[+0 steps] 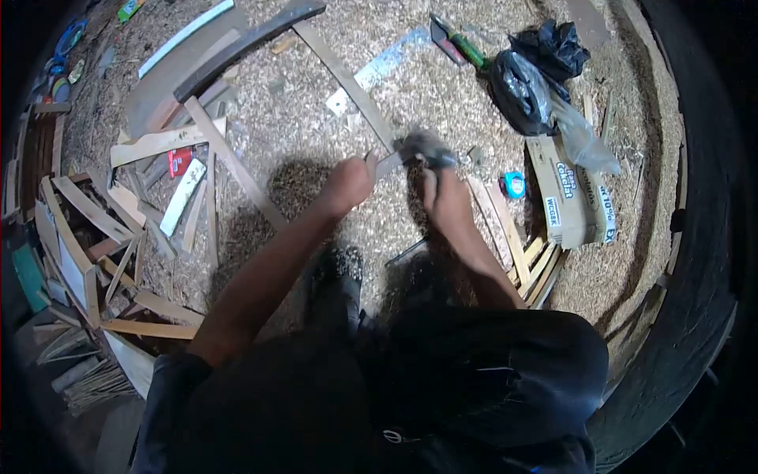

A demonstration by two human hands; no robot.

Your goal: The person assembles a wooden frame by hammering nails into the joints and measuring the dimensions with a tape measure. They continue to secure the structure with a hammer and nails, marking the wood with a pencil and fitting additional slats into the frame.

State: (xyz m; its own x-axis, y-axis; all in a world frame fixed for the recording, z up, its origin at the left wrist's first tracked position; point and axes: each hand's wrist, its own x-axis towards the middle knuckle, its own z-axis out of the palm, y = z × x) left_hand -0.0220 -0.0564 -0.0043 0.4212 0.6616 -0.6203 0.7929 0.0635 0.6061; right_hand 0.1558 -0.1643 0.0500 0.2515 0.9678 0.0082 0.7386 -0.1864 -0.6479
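Observation:
My left hand point(353, 185) is closed around one end of a pale, flat strip point(388, 165). That strip runs right to a dark, motion-blurred tool head point(427, 148), whose exact kind I cannot make out. Just below the dark tool, my right hand point(444, 189) is closed against it, its grip partly hidden. A long wooden slat point(341, 75) slants down from a dark curved bar point(249, 49) and ends near the strip. Another slat point(237, 164) slants from the bar's left end. Between my feet and right forearm lies a thin dark rod point(407, 251).
Wood shavings cover the ground. On the right are a flattened carton point(564, 189), black plastic bags point(525, 91), a blue tape measure point(514, 185) and a green-handled tool point(467, 49). Wood offcuts point(91, 209) pile up at left, near a red packet point(180, 161).

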